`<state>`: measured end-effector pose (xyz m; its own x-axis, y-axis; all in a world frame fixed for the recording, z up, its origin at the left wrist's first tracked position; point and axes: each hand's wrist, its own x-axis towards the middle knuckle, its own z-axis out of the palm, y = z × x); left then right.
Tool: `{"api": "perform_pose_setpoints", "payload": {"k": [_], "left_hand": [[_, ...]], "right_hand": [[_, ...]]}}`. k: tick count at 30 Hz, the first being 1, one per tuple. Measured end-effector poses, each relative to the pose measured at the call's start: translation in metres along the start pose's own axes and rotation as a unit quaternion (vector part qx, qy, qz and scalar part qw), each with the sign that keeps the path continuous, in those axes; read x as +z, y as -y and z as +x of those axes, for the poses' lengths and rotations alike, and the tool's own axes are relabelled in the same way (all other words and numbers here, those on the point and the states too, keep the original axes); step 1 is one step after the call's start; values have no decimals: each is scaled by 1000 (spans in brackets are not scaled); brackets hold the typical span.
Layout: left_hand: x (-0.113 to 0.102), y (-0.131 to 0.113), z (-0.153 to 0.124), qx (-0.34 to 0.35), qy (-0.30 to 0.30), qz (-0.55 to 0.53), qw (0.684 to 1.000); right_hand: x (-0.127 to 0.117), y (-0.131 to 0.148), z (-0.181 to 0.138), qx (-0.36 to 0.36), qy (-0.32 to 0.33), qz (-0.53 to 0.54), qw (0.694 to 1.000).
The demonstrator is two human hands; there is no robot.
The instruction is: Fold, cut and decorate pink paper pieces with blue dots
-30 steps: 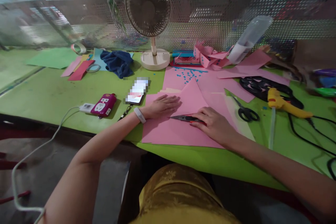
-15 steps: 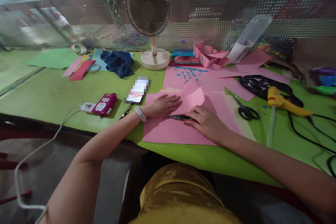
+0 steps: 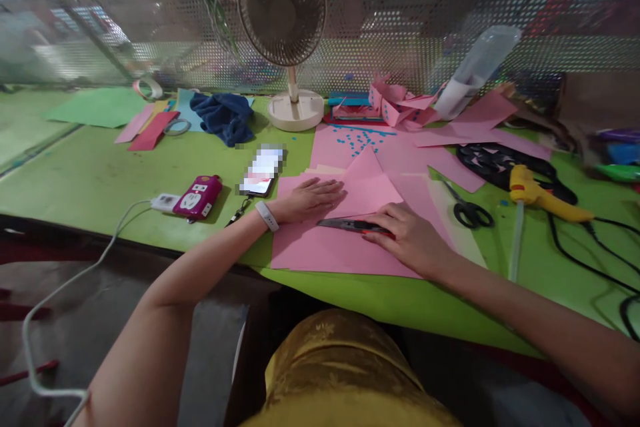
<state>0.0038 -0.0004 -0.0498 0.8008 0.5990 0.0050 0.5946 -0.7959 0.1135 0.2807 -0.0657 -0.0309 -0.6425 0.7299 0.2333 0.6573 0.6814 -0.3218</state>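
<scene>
My left hand [image 3: 315, 198] lies flat on a folded piece of pink paper [image 3: 367, 183], fingers stretched out and a white band around the wrist. That piece has a pointed top and rests on larger pink sheets [image 3: 320, 253]. In my right hand [image 3: 405, 233] is a box cutter [image 3: 350, 224], its blade pointing left along the lower edge of the folded paper. The fingers wrap round its red and black handle, which is partly hidden.
Black-handled scissors [image 3: 470, 212] and a yellow glue gun [image 3: 545, 197] lie at the right. A phone [image 3: 263, 170] and a magenta power socket [image 3: 199, 197] are on the left. Behind stand a fan [image 3: 295, 110] and a pink sheet with blue paper dots [image 3: 330, 153].
My right hand and the box cutter have slid a little to the right. The paper's right corner, lifted and curled before, now lies flatter. My left hand has stayed in place.
</scene>
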Motion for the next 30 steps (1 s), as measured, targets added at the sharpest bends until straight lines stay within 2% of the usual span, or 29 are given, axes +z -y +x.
{"api": "perform_pose_setpoints", "payload": {"k": [8,13,17,30], "left_hand": [[-4,2,-1,1,20,-23,1000],[-8,-2,0,-14,27,-20,999],[-10,-5,0,-6,28,-4,1000],[-3,-4,2,8,7,31,999]], "right_hand": [[1,-4,-3,16,-39,-22,999],[8,3,9,-10,-31,-53,998],[11,10,15,-29,-25,-37,999],[18,21,26,-59,-2,-46,997]]}}
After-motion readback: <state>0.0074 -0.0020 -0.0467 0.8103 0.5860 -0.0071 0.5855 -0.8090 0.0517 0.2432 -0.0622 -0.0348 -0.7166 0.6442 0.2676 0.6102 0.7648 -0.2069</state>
